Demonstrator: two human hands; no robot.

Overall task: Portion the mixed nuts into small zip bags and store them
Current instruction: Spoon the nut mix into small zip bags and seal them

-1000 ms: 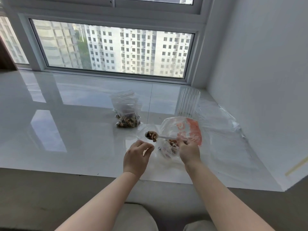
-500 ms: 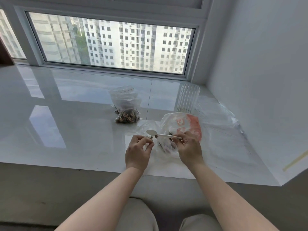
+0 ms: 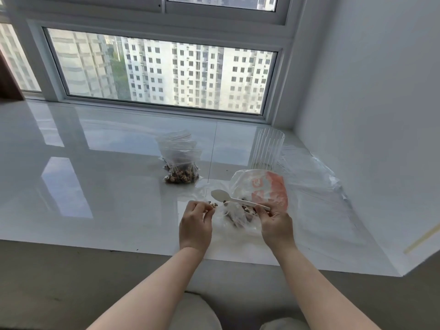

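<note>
Holding a thin clear zip bag (image 3: 206, 198) by its mouth, the left hand (image 3: 195, 225) has its fingers curled and pinching the film, with a few nuts (image 3: 213, 205) showing just beyond the fingertips. The bag itself is nearly invisible against the glossy sill (image 3: 95, 198), so how wide its mouth stands cannot be told. The right hand (image 3: 276, 226) pinches the handle end of a white plastic spoon (image 3: 234, 197), whose bowl looks empty and hangs just above and right of the zip bag. Right of the zip bag, touching it or nearly so, slumps the supply bag (image 3: 259, 189), clear with an orange print, nuts in its bottom. Behind the zip bag and well apart lie filled bags (image 3: 179, 163), stacked loosely. A ribbed clear cup (image 3: 267, 148) stands behind the supply bag.

My guess is that the zip bag will handle as light, limp and slippery: it has no stiffness to stand alone and will fold shut if released. Best hold is at the thicker zip strip, one lip pinched and lifted so the mouth gapes. The nuts are hard, small and prone to roll, so spills on the slick sill would scatter. The spoon is light and slightly flexible; a grip near the handle end gives reach into the supply bag but less control over a heaped load.
</note>
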